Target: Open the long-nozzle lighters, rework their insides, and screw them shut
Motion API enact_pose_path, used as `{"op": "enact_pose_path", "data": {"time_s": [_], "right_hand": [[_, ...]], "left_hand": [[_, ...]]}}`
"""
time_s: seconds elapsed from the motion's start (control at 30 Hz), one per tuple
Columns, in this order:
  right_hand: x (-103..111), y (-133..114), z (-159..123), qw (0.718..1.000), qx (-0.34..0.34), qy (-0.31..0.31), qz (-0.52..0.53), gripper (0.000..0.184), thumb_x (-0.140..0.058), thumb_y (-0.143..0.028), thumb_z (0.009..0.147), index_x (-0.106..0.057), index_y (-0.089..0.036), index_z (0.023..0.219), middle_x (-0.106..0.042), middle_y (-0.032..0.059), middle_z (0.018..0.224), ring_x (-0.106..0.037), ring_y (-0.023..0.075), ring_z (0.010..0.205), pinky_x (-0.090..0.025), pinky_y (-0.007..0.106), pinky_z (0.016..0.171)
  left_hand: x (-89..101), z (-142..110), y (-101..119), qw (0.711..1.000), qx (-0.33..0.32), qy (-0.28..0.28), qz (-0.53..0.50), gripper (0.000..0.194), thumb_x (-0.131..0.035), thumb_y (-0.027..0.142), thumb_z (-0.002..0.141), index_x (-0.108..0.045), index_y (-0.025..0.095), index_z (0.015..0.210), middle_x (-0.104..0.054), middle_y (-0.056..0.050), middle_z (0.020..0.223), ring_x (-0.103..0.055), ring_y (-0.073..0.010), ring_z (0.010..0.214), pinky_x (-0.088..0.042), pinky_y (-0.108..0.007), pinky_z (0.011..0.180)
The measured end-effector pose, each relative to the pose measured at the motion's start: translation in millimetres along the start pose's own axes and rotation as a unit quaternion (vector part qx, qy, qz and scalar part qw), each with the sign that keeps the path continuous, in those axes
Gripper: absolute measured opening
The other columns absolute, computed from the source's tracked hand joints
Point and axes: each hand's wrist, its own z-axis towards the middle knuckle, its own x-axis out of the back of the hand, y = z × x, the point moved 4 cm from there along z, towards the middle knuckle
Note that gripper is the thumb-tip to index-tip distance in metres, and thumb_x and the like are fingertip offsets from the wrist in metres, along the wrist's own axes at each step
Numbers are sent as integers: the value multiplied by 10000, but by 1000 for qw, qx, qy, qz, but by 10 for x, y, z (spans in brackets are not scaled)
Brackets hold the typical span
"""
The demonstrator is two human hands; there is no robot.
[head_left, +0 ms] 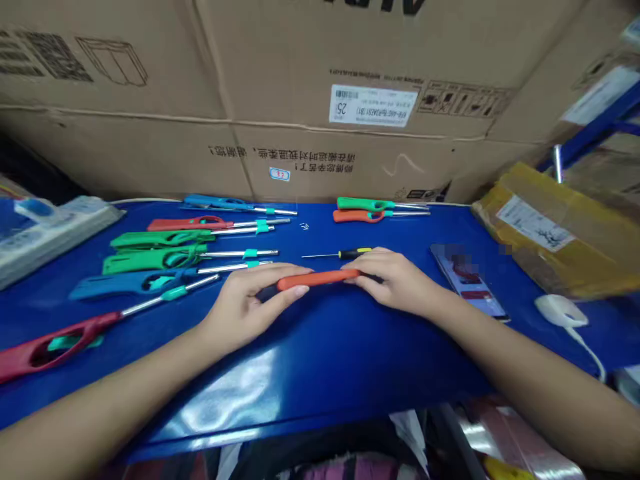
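My left hand (pixel 255 300) and my right hand (pixel 395 280) hold an orange lighter handle (pixel 320 279) between them, above the blue table. The handle lies level, its narrow edge towards me; its metal barrel does not show. Left fingers and thumb pinch the left end, while the right fingers close on the right end. Just behind it lies a small screwdriver (pixel 355 253) with a yellow and black handle. Left of my hands are several long-barrelled lighters in blue, red and green, among them a dark red lighter (pixel 65 340) and a blue lighter (pixel 135 283), with teal tape on them.
A green lighter (pixel 365 203) and an orange lighter (pixel 357 216) lie at the back right. A phone (pixel 467 280) and a white corded device (pixel 560 311) are on the right. A white power strip (pixel 60 233) lies left. Large cardboard boxes (pixel 280 67) wall the back; a yellow-taped parcel (pixel 565 233) sits right.
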Motion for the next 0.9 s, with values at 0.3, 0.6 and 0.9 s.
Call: {"op": "enact_pose_path", "data": {"time_s": [0.3,0.6,0.9], "right_hand": [[25,37,-45,1000,-5,4,-15,178,-637,-283,1044,-767,-161,1038,-820,81,935,-758,230,851,-532,366,808],[-31,-25,-35,999,-30,-5,-26,231,-666,-378,1024,-750,-164,1044,-791,65,868,-737,216,773,-532,323,683],[-73,-224,-1,998,-52,-12,-39,508,-704,-373,989,-585,-163,1436,-739,147,1337,-733,290,1186,-620,421,957]], "left_hand": [[83,28,-37,999,33,9,-3,235,-745,379,946,-837,221,1092,-845,-44,1090,-806,-213,953,-636,-269,900],[54,64,-97,984,143,-10,-108,311,-781,456,903,-822,180,1041,-803,-20,763,-745,-158,661,-621,-229,670],[-204,12,-172,941,256,-48,-214,532,-778,596,872,-751,151,1163,-766,-22,664,-734,-177,572,-634,-265,597]]}}
